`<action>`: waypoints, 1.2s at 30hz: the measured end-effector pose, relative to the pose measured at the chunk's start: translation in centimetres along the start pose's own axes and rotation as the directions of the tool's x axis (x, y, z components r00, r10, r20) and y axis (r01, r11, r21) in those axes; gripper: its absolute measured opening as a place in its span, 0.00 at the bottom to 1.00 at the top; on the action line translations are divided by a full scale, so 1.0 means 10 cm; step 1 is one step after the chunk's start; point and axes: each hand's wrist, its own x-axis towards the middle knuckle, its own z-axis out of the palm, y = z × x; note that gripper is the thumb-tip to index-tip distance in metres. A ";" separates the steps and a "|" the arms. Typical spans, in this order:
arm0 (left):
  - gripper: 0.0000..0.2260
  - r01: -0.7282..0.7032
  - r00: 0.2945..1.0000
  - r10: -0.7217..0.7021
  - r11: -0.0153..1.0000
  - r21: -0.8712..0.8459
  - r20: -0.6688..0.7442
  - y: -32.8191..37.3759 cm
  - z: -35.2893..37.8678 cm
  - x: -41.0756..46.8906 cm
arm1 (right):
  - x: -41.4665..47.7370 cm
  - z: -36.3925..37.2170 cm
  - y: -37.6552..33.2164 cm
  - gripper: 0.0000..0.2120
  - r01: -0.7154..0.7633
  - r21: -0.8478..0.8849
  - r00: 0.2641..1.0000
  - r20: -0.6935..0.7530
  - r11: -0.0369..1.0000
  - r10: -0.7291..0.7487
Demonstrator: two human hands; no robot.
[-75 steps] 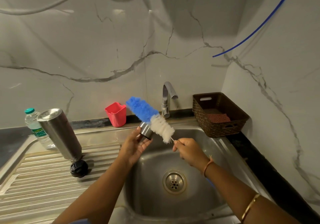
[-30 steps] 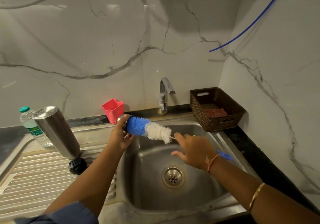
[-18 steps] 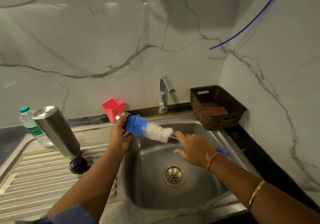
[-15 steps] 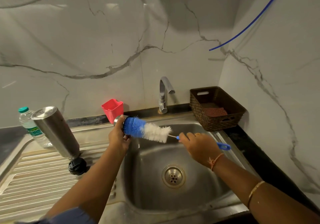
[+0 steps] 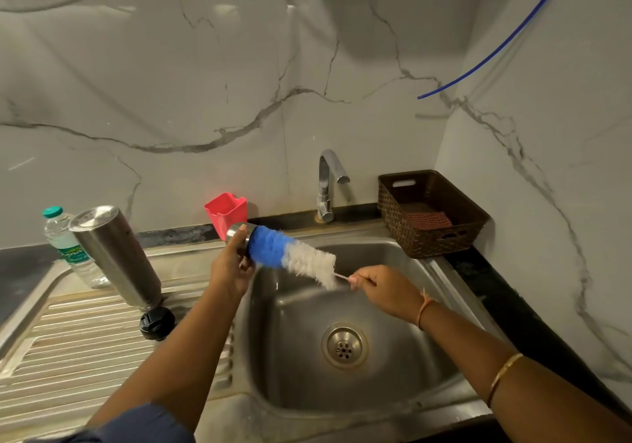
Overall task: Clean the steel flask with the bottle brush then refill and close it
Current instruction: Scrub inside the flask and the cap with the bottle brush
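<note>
My left hand (image 5: 229, 264) grips a small steel cap (image 5: 239, 234) over the sink's left rim. The blue tip of the bottle brush (image 5: 294, 257) is pushed into the cap, and its white bristles slant down to the right. My right hand (image 5: 383, 290) pinches the brush's thin wire stem just behind the bristles. The steel flask (image 5: 114, 256) stands upside down and tilted on the ribbed drainboard (image 5: 68, 350). A black lid (image 5: 156, 322) lies at the flask's foot.
The steel sink basin (image 5: 307, 309) with its drain (image 5: 344, 346) lies below my hands. The tap (image 5: 327, 186) stands behind it. A red plastic cup (image 5: 226, 213) sits at the back, a brown woven basket (image 5: 432, 213) right, a water bottle (image 5: 66, 247) far left.
My left hand carried the cap up and to the left. The brush tipped over until its blue tip went into the cap. My right hand slid up the stem toward the bristles.
</note>
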 end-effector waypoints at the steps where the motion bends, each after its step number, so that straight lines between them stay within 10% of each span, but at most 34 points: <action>1: 0.16 -0.025 1.000 0.025 1.000 0.019 0.002 0.04 -0.01 0.02 | -0.01 -0.02 -0.04 0.14 -0.132 0.151 0.987 0.111 0.980 0.115; 6: 0.13 -0.163 0.987 0.163 0.982 0.097 0.012 0.14 -0.06 0.06 | -0.11 -0.18 0.08 0.17 -0.480 0.408 0.865 0.368 0.777 0.342; 9: 0.31 -0.292 0.950 0.313 0.896 0.336 -0.010 0.16 -0.15 0.04 | -0.10 -0.18 0.25 0.18 -0.406 0.027 0.907 0.133 0.913 0.400; 14: 0.34 -0.603 0.722 0.544 0.193 0.774 0.427 -0.22 -0.22 -0.33 | -0.11 -0.07 0.40 0.19 -0.384 -0.344 0.921 -0.083 0.857 0.380; 18: 0.30 -0.613 0.731 0.379 -0.001 0.790 0.567 -0.44 -0.28 -0.32 | -0.07 0.07 0.34 0.19 -0.436 -0.259 0.900 -0.115 0.862 0.421; 26: 0.29 -0.301 0.920 0.298 0.119 0.946 0.255 -0.42 -0.65 -0.21 | -0.07 0.26 0.14 0.13 -0.430 -0.351 0.903 -0.141 0.832 0.406; 36: 0.30 -0.155 0.928 0.360 0.143 0.978 0.095 -0.15 -1.08 0.03 | 0.11 0.57 -0.14 0.15 -0.478 -0.140 0.876 -0.147 0.867 0.459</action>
